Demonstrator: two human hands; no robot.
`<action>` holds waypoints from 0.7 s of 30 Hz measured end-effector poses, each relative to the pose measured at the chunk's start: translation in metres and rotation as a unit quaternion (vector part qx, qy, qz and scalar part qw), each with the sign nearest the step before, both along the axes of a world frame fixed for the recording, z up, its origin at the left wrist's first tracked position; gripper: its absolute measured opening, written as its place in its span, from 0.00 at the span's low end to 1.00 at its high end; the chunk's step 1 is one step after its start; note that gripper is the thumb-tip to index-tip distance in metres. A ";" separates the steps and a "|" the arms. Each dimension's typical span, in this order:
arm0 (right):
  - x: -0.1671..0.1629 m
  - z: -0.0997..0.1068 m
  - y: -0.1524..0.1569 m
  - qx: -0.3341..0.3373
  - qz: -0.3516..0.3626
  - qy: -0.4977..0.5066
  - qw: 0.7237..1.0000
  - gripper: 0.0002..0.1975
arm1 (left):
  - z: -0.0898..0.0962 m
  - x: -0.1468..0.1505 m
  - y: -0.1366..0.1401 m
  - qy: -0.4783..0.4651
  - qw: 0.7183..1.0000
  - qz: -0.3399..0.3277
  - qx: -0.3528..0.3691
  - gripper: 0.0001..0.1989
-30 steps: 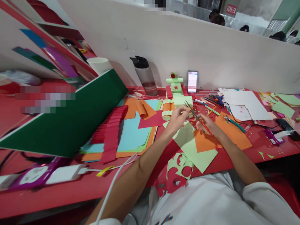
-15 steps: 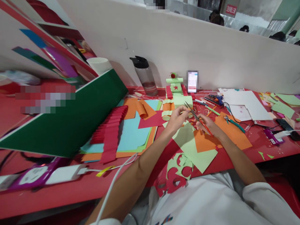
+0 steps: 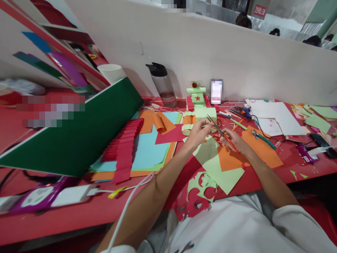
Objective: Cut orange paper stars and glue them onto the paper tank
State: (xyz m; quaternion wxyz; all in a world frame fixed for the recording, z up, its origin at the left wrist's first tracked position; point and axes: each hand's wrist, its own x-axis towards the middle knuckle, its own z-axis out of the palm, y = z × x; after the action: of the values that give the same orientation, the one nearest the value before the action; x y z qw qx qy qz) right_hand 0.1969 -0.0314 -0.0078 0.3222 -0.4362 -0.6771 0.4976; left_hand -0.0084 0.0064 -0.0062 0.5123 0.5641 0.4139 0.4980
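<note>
My right hand point(image 3: 229, 137) is closed on scissors point(image 3: 228, 140) with red handles, their dark blades pointing up and left towards my other hand. My left hand point(image 3: 201, 131) is pinched just left of the blades; whatever its fingertips hold is too small to make out. Below both hands lie a pale green sheet point(image 3: 214, 158) and an orange sheet point(image 3: 231, 160). Just beyond them stands a paper model point(image 3: 197, 100) of green and orange rolls with a red star. Cut-out green paper scraps point(image 3: 201, 186) lie near my body.
A dark green board point(image 3: 79, 137) leans at the left, beside folded red paper point(image 3: 123, 151) on coloured sheets. A bottle point(image 3: 163, 86) and a phone point(image 3: 216, 92) stand by the wall. Pliers point(image 3: 263, 139) and a power strip point(image 3: 307, 154) lie right. A white cable point(image 3: 126, 207) crosses my left arm.
Almost nothing differs. Both hands and the scissors stay in nearly the same place.
</note>
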 end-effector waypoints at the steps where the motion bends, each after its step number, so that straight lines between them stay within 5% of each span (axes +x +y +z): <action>1: 0.000 0.000 0.000 0.003 -0.001 -0.001 1.000 0.23 | 0.000 0.000 0.000 0.000 1.000 -0.001 0.000 0.06; 21: 0.000 -0.006 0.003 0.017 -0.006 -0.002 1.000 0.23 | 0.001 0.001 0.000 -0.015 1.000 -0.005 -0.002 0.05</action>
State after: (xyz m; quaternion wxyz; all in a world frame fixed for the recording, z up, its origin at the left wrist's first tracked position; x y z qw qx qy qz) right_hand 0.1971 -0.0289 -0.0134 0.3316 -0.4358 -0.6834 0.4828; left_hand -0.0078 0.0066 -0.0056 0.5220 0.5576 0.4048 0.5027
